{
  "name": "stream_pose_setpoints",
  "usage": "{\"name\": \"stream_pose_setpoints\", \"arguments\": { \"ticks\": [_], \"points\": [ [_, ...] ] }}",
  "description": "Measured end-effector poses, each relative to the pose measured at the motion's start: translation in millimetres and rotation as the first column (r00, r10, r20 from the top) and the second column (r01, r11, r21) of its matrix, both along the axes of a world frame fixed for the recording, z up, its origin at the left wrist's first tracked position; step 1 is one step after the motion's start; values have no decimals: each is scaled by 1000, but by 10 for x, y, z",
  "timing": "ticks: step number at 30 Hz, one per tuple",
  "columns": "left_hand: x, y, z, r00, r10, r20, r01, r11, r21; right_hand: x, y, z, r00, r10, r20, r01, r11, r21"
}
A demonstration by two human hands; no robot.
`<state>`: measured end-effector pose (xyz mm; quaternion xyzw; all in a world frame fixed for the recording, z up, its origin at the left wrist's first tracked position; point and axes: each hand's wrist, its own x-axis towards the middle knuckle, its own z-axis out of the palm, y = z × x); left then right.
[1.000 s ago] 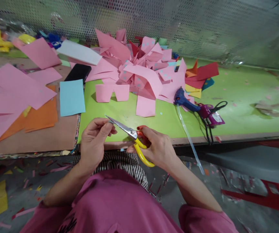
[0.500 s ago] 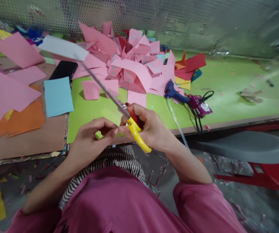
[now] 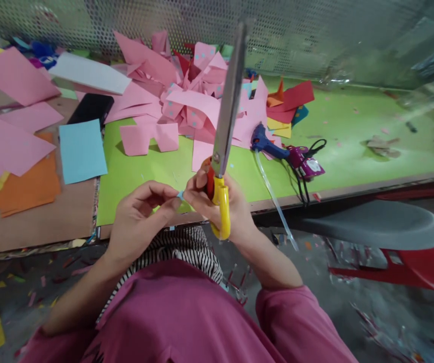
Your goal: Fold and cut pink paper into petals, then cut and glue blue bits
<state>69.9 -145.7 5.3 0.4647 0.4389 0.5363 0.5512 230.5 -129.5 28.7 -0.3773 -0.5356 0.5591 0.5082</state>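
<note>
Between the thumb and forefinger of my left hand (image 3: 143, 209) is a tiny piece of light blue paper (image 3: 180, 195). My right hand (image 3: 226, 204) holds scissors (image 3: 222, 201) with yellow and orange handles, their closed blades pointing up and away from me. The fingertips of that hand meet the blue piece from the other side. Just beyond my hands, a folded pink paper shape (image 3: 135, 140) stands on the green sheet (image 3: 156, 169). A square of light blue paper (image 3: 83, 151) lies to the left.
A heap of pink paper pieces (image 3: 197, 103) covers the back middle. At right lies a blue glue gun (image 3: 264, 141) with a glue stick hanging over the edge, beside a magenta pouch (image 3: 305, 161). A black phone (image 3: 91, 107) and orange paper (image 3: 31, 194) are at left. A grey stool seat (image 3: 390, 224) stands below the table edge.
The scissors have swung from pointing up-left to nearly straight up as my right hand turned. More of the small blue piece shows between my fingertips. The whole view has shifted slightly.
</note>
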Motion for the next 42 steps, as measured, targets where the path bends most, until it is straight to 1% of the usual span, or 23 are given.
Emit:
{"name": "stream_pose_setpoints", "arguments": {
  "ticks": [2,4,6,8,10,13,14,16,19,21,22,24,27,29,31,33,35,39,42],
  "points": [
    [70,-7,-32,996,50,80,-49,999,-17,-53,-7,-33,998,-35,-44,37,999,40],
    [123,-8,-53,989,70,129,-68,997,-22,-101,-5,-60,995,-58,-84,66,994,90],
    [152,-5,-63,986,80,149,-78,997,-22,-140,-4,-89,991,-93,-95,104,988,117],
    [155,1,-61,984,92,150,-90,996,-21,-161,-12,-122,987,-140,-82,149,983,112],
    [128,9,-44,987,87,132,-83,996,-36,-153,-30,-152,986,-156,-65,162,981,107],
    [41,26,4,999,18,27,-16,999,-47,-79,-63,-164,993,-114,-9,114,987,112],
    [6,34,23,999,-17,-35,16,999,-29,-43,-73,-154,995,-102,20,99,988,117],
    [-56,59,62,981,-70,-183,80,996,48,32,-85,-120,992,-85,98,72,990,122],
    [-114,108,111,924,-78,-374,152,973,172,114,-85,-63,971,-66,232,39,992,118],
    [-127,132,131,898,-61,-436,176,957,229,131,-73,-55,956,-61,287,33,994,104],
    [-128,136,135,894,-56,-444,180,954,242,126,-62,-63,959,-58,278,33,995,94],
    [-117,120,129,908,-48,-415,157,960,231,94,-35,-96,982,-54,179,40,996,79],
    [-65,57,87,959,-12,-282,55,988,146,13,6,-140,995,-104,10,103,992,68],
    [-8,14,49,982,24,-188,-7,996,91,-41,14,-141,986,-163,-39,165,984,70],
    [53,-13,13,990,56,-126,-48,996,71,-84,3,-126,980,-190,-64,193,980,45],
    [108,-22,-18,992,96,-81,-89,992,92,-115,-19,-109,977,-191,-90,193,981,11],
    [146,-18,-45,991,130,-29,-125,983,133,-140,-38,-101,973,-190,-134,194,981,12],
    [176,-1,-86,989,136,66,-144,977,156,-183,-51,-97,965,-167,-202,181,982,53],
    [175,4,-98,984,151,93,-166,969,182,-220,-50,-99,968,-159,-192,173,984,54]
  ]
}}
